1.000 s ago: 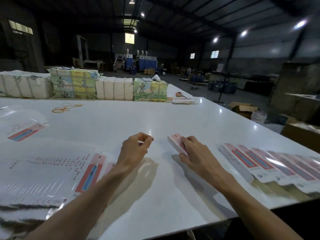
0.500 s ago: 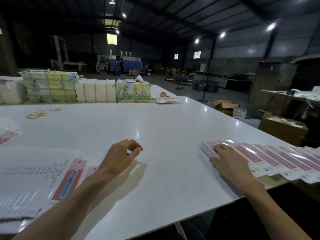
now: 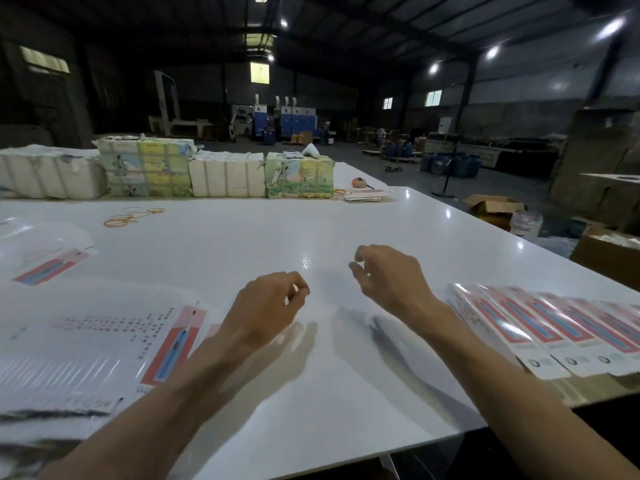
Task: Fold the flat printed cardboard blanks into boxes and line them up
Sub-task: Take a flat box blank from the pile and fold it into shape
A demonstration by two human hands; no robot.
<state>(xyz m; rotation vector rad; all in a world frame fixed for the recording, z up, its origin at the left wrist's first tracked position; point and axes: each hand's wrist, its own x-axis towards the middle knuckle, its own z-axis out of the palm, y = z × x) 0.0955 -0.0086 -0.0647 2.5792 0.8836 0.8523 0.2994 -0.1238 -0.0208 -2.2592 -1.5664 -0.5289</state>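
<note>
Big white desk (image 3: 207,244) first. Flat blanks (image 3: 104,341) spread over its left side, just left of the left hand (image 3: 266,306), red strips running long-ways away from the near edge with a slight lean right. Finished boxes (image 3: 540,334) in a row along the right side, packed side by side, long axes leaning the other way. Both hands mid-desk, apart, hovering between the two lots. Left loosely curled, thumb close to forefinger, nothing plainly in it. Right hand (image 3: 388,275) loose and empty too. Guessing a fresh blank next, so a reach left, nearer for the left hand. Versus half a second back: right no longer resting on the row's left end, pulled off toward the middle. Left barely shifted.
</note>
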